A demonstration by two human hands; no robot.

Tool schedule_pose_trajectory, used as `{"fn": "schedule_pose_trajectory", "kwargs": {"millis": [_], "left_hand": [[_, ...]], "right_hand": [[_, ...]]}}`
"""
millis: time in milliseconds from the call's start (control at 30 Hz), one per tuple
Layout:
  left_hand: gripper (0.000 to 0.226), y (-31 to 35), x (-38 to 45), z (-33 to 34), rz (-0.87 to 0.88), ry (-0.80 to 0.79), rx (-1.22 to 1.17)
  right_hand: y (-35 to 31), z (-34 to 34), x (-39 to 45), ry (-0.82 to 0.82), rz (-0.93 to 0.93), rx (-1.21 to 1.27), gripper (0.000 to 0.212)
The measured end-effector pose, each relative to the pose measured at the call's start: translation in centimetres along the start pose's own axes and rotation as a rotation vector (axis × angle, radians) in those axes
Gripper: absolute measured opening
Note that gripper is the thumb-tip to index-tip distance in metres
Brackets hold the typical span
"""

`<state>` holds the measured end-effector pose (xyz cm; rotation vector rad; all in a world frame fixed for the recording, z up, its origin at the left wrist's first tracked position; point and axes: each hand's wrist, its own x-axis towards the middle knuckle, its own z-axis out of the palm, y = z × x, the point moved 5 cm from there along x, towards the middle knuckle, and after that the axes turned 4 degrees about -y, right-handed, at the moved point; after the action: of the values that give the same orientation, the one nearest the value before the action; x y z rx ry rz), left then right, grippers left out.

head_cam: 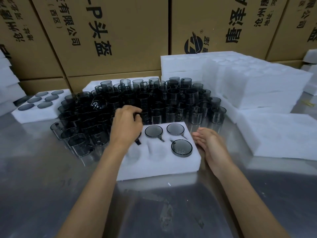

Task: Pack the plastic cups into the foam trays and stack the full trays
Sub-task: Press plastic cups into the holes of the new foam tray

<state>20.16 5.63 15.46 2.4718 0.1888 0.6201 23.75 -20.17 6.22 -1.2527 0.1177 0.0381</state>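
A white foam tray lies on the steel table in front of me. Smoky grey plastic cups sit in its far middle, far right and near right holes. A fourth cup in the far left hole is mostly hidden under my left hand, whose curled fingers grip it. The two other near holes hold nothing. My right hand rests open against the tray's right edge. Several loose cups crowd the table behind the tray.
A filled foam tray sits at the far left. Stacks of foam trays rise at the right, with a flat one nearer. Cardboard boxes wall off the back. Bare steel table lies near me.
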Motion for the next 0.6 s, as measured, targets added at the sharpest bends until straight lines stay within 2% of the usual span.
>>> {"fn": "schedule_pose_trajectory", "kwargs": {"millis": [133,233,367,467,533,600], "left_hand": [[0.027,-2.2,2.8,1.3,-0.148,-0.182,0.202],[0.013,-2.6,3.1,1.7,-0.199,-0.191,0.164],[0.014,-3.0,2.9,1.5,-0.216,-0.193,0.149],[0.009,-3.0,2.4,1.1,-0.169,-0.146,0.095],[0.008,-2.2,1.7,0.4,-0.077,-0.064,0.033],[0.01,-0.9,0.8,-0.4,0.053,0.031,-0.058]], "right_hand": [[0.6,0.1,0.4,-0.011,-0.022,-0.055,0.012],[0.8,0.0,0.5,-0.022,-0.011,-0.071,0.015],[0.6,0.0,0.4,-0.026,0.004,-0.067,0.017],[0.3,0.2,0.1,-0.047,0.007,-0.07,0.016],[-0.4,0.7,-0.4,-0.082,-0.012,-0.105,0.013],[-2.1,1.5,-1.1,-0.109,-0.123,-0.232,0.014]]}}
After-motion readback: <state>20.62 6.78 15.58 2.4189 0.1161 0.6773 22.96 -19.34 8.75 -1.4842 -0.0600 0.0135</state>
